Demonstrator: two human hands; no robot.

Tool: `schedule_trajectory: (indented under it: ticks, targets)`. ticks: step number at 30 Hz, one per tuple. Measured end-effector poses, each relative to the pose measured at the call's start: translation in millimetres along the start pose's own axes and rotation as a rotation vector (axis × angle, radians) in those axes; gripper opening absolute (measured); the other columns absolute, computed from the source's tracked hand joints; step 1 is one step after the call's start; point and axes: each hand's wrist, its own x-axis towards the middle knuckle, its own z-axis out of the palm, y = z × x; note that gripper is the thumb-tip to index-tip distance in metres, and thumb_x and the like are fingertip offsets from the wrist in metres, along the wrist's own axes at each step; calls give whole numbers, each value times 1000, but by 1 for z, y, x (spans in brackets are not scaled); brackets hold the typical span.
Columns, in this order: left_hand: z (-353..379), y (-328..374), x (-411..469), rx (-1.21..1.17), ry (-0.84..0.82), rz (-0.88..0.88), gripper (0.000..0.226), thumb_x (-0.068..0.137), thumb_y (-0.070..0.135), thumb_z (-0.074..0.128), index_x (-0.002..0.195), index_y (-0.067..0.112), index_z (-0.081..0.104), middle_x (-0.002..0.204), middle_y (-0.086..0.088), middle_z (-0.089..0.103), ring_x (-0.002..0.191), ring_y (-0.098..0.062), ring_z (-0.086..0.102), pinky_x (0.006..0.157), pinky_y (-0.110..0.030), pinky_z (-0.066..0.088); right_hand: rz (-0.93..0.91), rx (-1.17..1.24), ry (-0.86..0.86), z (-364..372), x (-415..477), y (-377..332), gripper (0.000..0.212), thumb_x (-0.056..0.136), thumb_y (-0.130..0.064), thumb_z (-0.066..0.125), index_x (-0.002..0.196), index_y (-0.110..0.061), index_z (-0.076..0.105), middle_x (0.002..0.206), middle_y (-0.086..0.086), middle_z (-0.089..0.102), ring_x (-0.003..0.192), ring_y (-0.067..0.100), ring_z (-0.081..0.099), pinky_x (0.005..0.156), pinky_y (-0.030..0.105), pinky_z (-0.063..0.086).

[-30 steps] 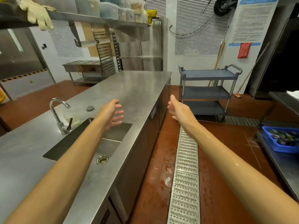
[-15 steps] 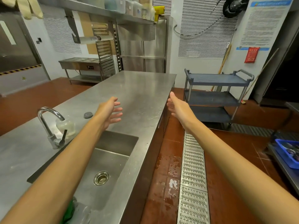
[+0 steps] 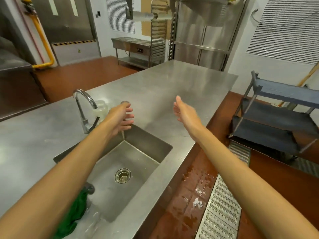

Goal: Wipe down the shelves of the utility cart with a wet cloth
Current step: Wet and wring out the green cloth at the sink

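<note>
A green cloth (image 3: 74, 214) lies crumpled in the near left corner of the steel sink (image 3: 138, 149), partly hidden under my left forearm. My left hand (image 3: 120, 118) hovers over the sink's far edge, fingers apart and empty. Over the counter to its right, my right hand (image 3: 184, 112) is also open and holds nothing. The grey-blue three-shelf utility cart (image 3: 276, 118) stands on the red floor at the right, well beyond both hands.
A curved tap (image 3: 84, 104) and a clear container (image 3: 101, 109) stand at the sink's left. The long steel counter (image 3: 172, 83) runs away from me. A metal floor drain grate (image 3: 219, 209) and wet patches lie between counter and cart.
My view has swung left and down toward the sink. The cart has slid to the right edge, and the green cloth has come into sight. Both hands stay open.
</note>
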Motion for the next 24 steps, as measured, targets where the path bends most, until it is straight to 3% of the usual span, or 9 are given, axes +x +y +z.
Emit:
schedule_trajectory:
  ticks: [2, 5, 7, 10, 16, 19, 24]
  targets:
    - [-5, -7, 10, -15, 53, -13, 39, 99, 46, 50, 116, 14, 63, 110, -10, 68, 96, -28, 66, 96, -46, 54, -26, -42, -66, 10, 18, 1, 57, 97, -63, 38, 122, -18, 60, 127, 0, 60, 121, 19, 55, 111, 44, 39]
    - [-16, -17, 25, -30, 134, -46, 40, 102, 44, 46, 120, 12, 62, 109, -11, 66, 98, -29, 64, 88, -44, 54, -65, -78, -148, 22, 46, 0, 63, 99, -61, 36, 122, -8, 61, 126, 8, 62, 121, 26, 56, 111, 47, 39]
    - [-28, -26, 32, -41, 191, -77, 42, 102, 45, 45, 124, 12, 61, 108, -10, 65, 96, -29, 64, 84, -41, 54, -75, -105, -197, 32, 61, 0, 56, 99, -61, 35, 117, -15, 61, 123, 3, 62, 119, 24, 57, 110, 45, 40]
    - [-46, -41, 32, -67, 276, -108, 38, 102, 44, 46, 116, 13, 63, 109, -11, 65, 96, -30, 63, 91, -46, 53, -80, -139, -263, 51, 79, 6, 71, 98, -64, 33, 128, -5, 58, 132, 11, 61, 121, 29, 56, 110, 49, 39]
    - [-88, -69, 4, -87, 430, -152, 40, 102, 42, 47, 121, 11, 63, 119, -13, 68, 105, -32, 65, 98, -47, 52, -39, -75, -442, 109, 89, 23, 53, 95, -66, 33, 119, -26, 58, 123, -2, 63, 116, 18, 58, 109, 46, 41]
    - [-116, -86, -13, -98, 522, -191, 40, 101, 42, 49, 122, 11, 63, 121, -15, 68, 112, -35, 65, 99, -48, 53, 3, -38, -550, 146, 87, 30, 53, 98, -63, 36, 120, -22, 60, 120, -3, 66, 113, 14, 61, 109, 45, 42]
    - [-154, -120, -39, -125, 599, -241, 38, 102, 40, 49, 120, 11, 64, 116, -9, 68, 106, -29, 65, 98, -47, 52, 12, -95, -794, 206, 63, 37, 58, 101, -58, 33, 133, -17, 58, 124, -2, 67, 115, 12, 61, 110, 41, 42]
